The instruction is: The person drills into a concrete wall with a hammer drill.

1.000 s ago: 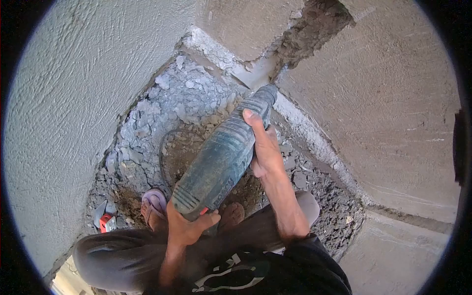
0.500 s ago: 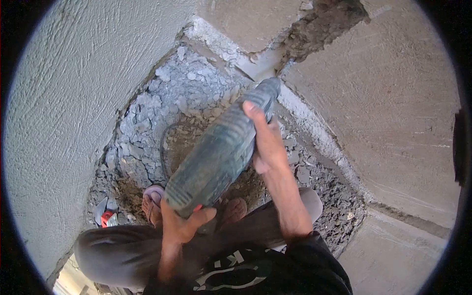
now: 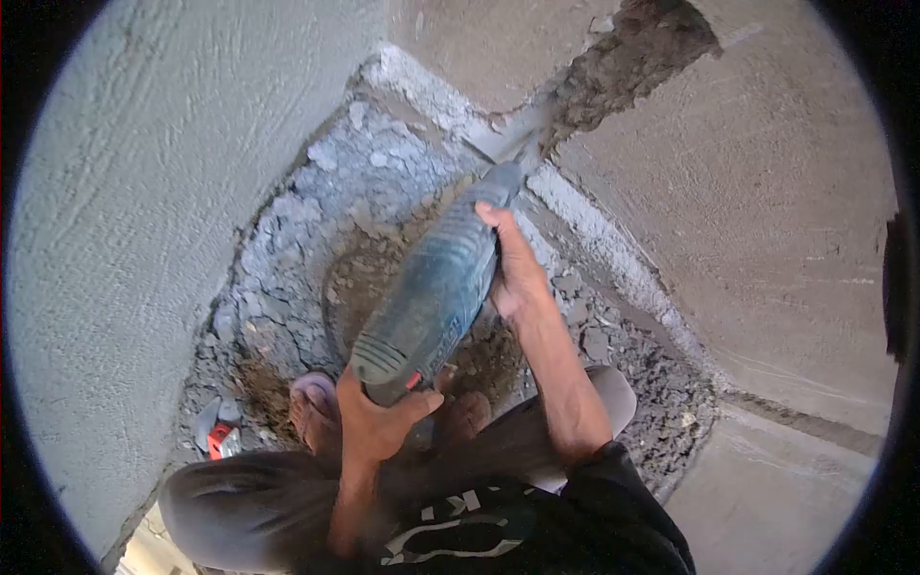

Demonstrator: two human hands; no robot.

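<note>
Tightly Holding a Big Power Tool by a Rough Groove

Now pointing the big, dusty power tool (image 3: 431, 278) up and away from the body, on a slant, over the broken bits of ground (image 3: 287, 244). Holding on with both hands. Wrapping the right hand (image 3: 518, 278) around the ribbed front part, with the thumb on top and the other fingers mostly hidden under it. Cupping the left hand (image 3: 376, 427) around the back end, near a little red part (image 3: 413, 380), and so closed on the tool too. Can't see all the fingers there, or tell if any press a switch.

Looks like working the thin bit (image 3: 526, 151) at the low end of the rough groove (image 3: 628, 77), just beside the pale strip (image 3: 599, 225). Can't tell if really touching there, as a bit blurry at the tip. Calls for a firm grip at both ends, a straight aim and a steady push, to stop the tip from slipping.

Squatting close, with the left foot (image 3: 314, 407) and the right foot (image 3: 467, 412) near the back of the tool. Can see a small red thing (image 3: 222, 442) on the ground too, off to the left near the rough wall (image 3: 134, 259).
</note>
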